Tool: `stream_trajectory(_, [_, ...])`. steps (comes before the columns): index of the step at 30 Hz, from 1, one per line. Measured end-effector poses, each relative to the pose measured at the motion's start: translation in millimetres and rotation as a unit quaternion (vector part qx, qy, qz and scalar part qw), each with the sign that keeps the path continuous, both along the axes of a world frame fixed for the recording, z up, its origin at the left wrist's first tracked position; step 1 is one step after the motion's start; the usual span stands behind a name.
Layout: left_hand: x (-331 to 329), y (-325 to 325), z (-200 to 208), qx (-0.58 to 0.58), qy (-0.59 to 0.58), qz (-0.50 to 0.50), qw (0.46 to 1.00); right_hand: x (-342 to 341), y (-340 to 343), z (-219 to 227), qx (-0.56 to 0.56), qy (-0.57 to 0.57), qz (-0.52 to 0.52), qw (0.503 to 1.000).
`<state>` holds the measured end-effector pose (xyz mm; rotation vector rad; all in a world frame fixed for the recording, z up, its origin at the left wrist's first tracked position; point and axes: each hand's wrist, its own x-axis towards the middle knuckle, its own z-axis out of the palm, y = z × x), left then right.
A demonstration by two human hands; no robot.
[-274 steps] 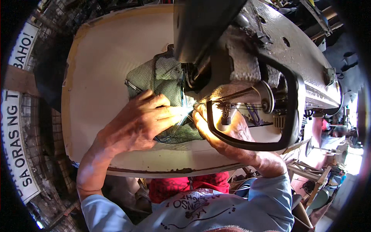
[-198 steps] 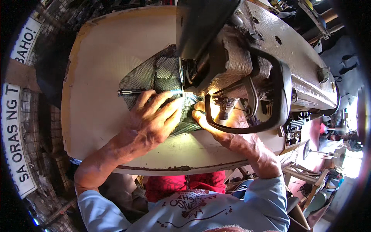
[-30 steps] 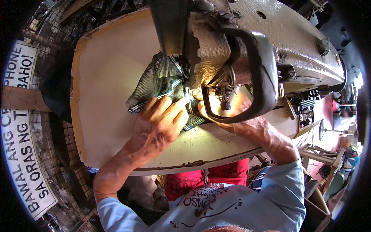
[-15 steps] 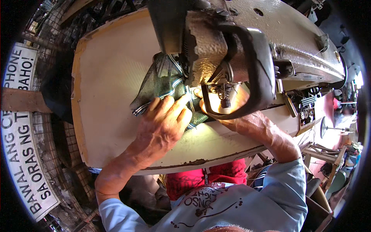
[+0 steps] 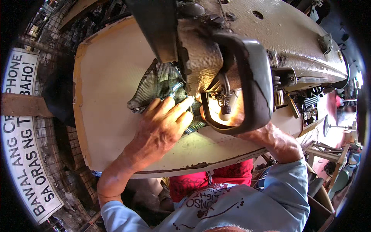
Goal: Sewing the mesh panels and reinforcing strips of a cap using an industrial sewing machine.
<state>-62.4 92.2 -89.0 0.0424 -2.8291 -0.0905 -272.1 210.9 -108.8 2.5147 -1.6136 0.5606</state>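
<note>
A piece of dark mesh fabric (image 5: 154, 87) with blue-and-white striped edging lies bunched under the head of a sewing machine (image 5: 201, 54). My left hand (image 5: 162, 120) bears down on its near left part, fingers bent and gripping the cloth. On the other side, my right hand (image 5: 236, 106) shows partly through the machine's black loop-shaped guard (image 5: 257, 85). Its thumb and fingertips pinch the fabric close to the left hand's fingertips. The guard and machine head cover most of that hand, and the needle area cannot be seen. A lamp glow falls on both hands.
The pale worktable (image 5: 104, 85) has a chipped, worn front edge. A wire mesh wall (image 5: 42, 135) with a white lettered sign (image 5: 29, 154) stands at left. Small metal parts (image 5: 309, 108) lie right of the machine, and a fan (image 5: 327, 125) stands farther right.
The view has shifted slightly, so the machine head looks larger and lower. The fabric's left end is folded differently, and its lower striped edge no longer shows there. Both hands keep nearly the same place.
</note>
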Motion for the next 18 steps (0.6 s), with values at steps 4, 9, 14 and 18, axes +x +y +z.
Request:
stream_trajectory(4, [0,1,4,-0.004,-0.037,0.004,0.999,2,6,2,-0.064,-0.003,-0.025,0.998])
stream_trajectory(9, [3,2,8,-0.033,-0.026,0.008,0.999,3,11,-5,-0.016,0.006,-0.018,1.0])
stream_trajectory(14, [1,4,4,-0.046,-0.032,0.011,0.998,5,5,-18,-0.039,-0.016,-0.02,0.999])
stream_trajectory(18, [2,2,3,-0.054,-0.028,0.01,0.998,4,6,-13,-0.017,0.01,-0.023,1.0])
